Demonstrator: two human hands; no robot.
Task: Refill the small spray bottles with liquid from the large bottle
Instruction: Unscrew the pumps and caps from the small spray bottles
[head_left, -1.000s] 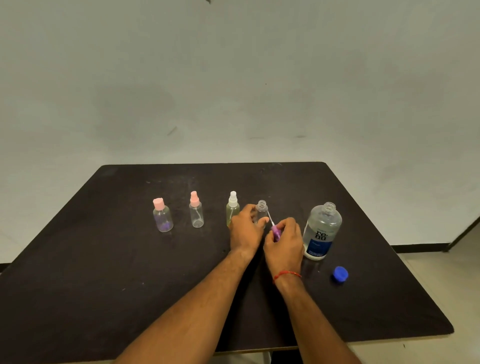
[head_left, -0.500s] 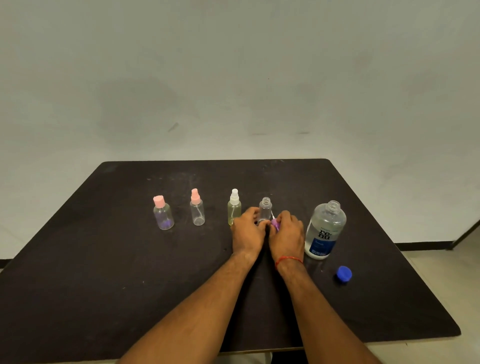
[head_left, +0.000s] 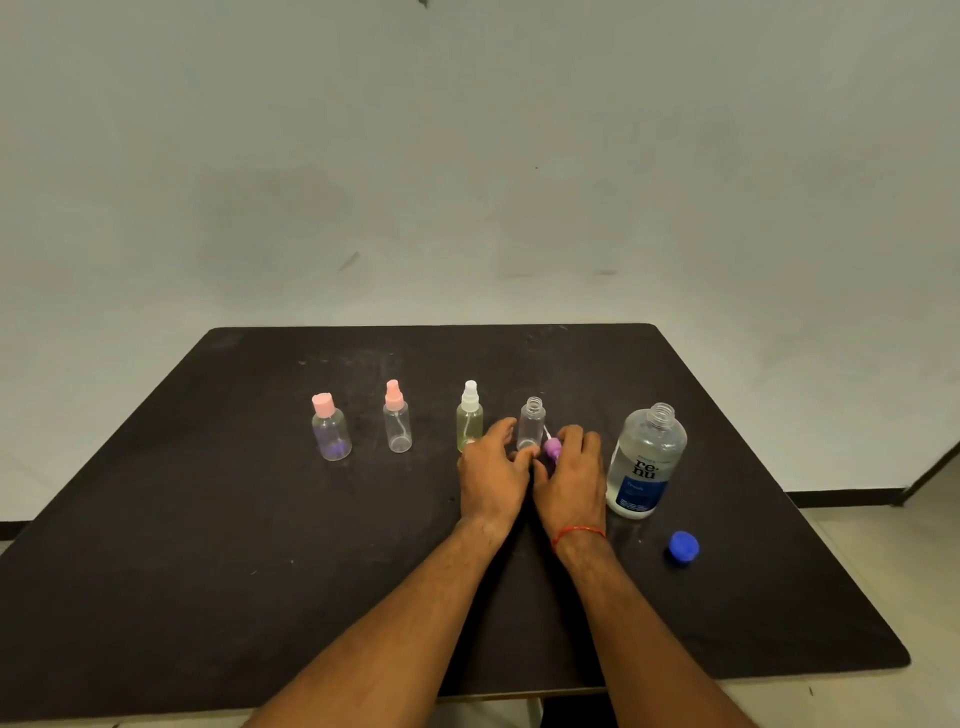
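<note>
My left hand (head_left: 491, 475) rests loosely open beside the uncapped small bottle (head_left: 531, 423), my right hand (head_left: 571, 480) pinching its purple spray top (head_left: 551, 448), large bottle (head_left: 645, 462) open alongside.

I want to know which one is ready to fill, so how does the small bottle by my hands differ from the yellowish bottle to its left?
The small bottle by the hands has no top, its threaded neck open; the yellowish bottle wears a white spray top with a tube inside. The open one looks clear, while the other has a yellow-green tint. The open one is also shorter. Both stand upright on the black table.
</note>
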